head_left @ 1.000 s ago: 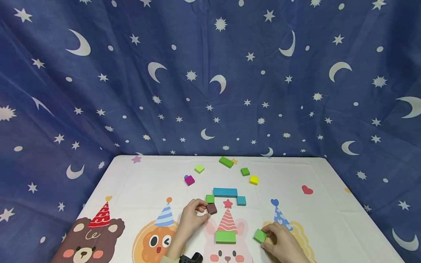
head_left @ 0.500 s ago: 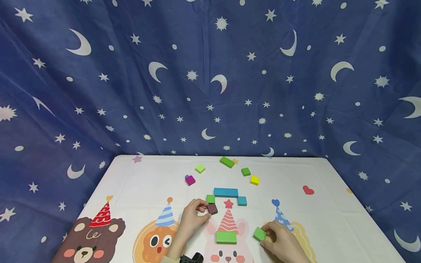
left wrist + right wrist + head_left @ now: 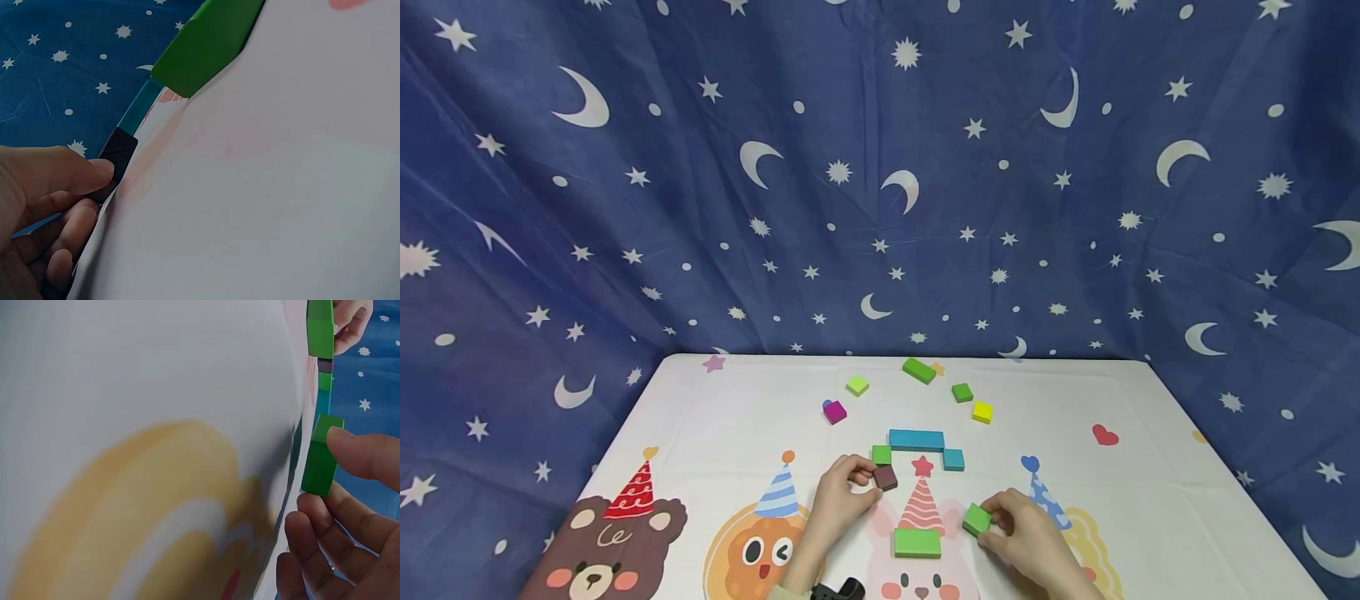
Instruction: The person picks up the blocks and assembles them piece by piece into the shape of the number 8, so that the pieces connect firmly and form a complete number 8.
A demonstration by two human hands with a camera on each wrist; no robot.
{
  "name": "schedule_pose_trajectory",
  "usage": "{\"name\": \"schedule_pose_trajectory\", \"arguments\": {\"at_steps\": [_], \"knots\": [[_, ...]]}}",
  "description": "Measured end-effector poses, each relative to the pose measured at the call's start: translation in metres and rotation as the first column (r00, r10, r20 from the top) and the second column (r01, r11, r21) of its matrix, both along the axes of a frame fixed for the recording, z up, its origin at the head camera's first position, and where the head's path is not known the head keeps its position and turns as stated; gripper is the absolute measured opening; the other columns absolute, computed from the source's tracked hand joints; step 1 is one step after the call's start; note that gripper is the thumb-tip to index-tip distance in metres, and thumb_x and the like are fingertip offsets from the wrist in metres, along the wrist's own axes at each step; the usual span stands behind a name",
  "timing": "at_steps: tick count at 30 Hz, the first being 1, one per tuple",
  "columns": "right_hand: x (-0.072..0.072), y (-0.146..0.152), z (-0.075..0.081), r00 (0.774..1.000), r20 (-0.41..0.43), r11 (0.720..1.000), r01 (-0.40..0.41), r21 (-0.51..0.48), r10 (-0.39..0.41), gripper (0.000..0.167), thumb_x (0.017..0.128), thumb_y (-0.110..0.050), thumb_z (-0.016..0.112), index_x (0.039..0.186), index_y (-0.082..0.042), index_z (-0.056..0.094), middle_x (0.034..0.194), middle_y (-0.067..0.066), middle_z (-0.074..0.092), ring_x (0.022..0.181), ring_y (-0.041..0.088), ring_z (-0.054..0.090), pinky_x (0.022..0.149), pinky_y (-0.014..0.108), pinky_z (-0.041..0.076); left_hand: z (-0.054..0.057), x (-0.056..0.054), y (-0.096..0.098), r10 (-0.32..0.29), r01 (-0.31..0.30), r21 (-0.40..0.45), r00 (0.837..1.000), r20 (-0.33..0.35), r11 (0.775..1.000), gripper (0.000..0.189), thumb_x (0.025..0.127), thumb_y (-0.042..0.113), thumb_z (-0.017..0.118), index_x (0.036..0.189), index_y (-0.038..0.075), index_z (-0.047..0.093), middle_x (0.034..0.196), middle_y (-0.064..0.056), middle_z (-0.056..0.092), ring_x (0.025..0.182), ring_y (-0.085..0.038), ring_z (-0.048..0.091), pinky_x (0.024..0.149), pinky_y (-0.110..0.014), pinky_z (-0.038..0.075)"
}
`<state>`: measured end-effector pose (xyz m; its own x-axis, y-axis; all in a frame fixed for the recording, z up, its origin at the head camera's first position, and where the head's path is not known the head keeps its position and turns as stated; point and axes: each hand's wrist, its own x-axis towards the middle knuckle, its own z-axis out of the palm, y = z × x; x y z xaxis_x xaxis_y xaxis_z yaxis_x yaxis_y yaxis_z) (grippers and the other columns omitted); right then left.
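Observation:
My left hand [image 3: 842,498] pinches a dark brown block [image 3: 885,477] between thumb and fingers, low at the table; the left wrist view shows the thumb on its near face. Just behind it lies a small green block [image 3: 882,455], by the left end of a long blue block [image 3: 916,441]. A small blue block [image 3: 953,460] sits at that block's right end. My right hand [image 3: 1026,533] pinches a green block [image 3: 977,520], seen tilted in the right wrist view between thumb and fingertips. Between the hands lies a longer light green block [image 3: 917,543].
Toward the back lie a magenta block [image 3: 834,412], a lime block [image 3: 857,386], a long green block [image 3: 919,371], a small green cube [image 3: 962,392] and a yellow block [image 3: 982,412]. A blue star-patterned curtain [image 3: 880,208] hangs behind the white printed tablecloth [image 3: 737,417].
My right hand has moved left and slightly away from me with the green block, toward the middle. The left hand keeps its place on the brown block.

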<state>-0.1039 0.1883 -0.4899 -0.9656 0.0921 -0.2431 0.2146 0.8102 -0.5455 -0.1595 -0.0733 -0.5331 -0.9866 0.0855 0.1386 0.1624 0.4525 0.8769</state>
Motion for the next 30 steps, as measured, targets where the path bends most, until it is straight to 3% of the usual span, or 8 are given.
{"name": "schedule_pose_trajectory", "arguments": {"at_steps": [16,30], "knots": [[-0.018,-0.008,0.0,0.996,-0.084,0.996,0.011,-0.086,-0.019,0.035,0.068,-0.015,0.084,0.1,-0.012,0.069,0.087,-0.001,0.057,0.081,0.015,0.048,0.072,0.031,0.042,0.0,0.0,0.001,0.005,-0.005,-0.004,1.0,0.005,1.0,0.03,0.069,0.005,0.078,0.096,0.008,0.068,0.088,0.0,0.062,0.079,-0.008,0.056,0.074,-0.02,0.046],[-0.031,-0.019,-0.001,0.984,-0.176,0.994,-0.021,-0.111,0.001,0.036,0.066,-0.014,0.083,0.099,-0.012,0.07,0.085,-0.003,0.059,0.078,0.012,0.05,0.071,0.024,0.04,0.002,0.001,0.0,0.001,-0.001,-0.002,1.0,0.004,1.0,0.03,0.069,0.005,0.079,0.096,0.008,0.067,0.088,-0.001,0.062,0.078,-0.008,0.055,0.074,-0.02,0.045]]}}
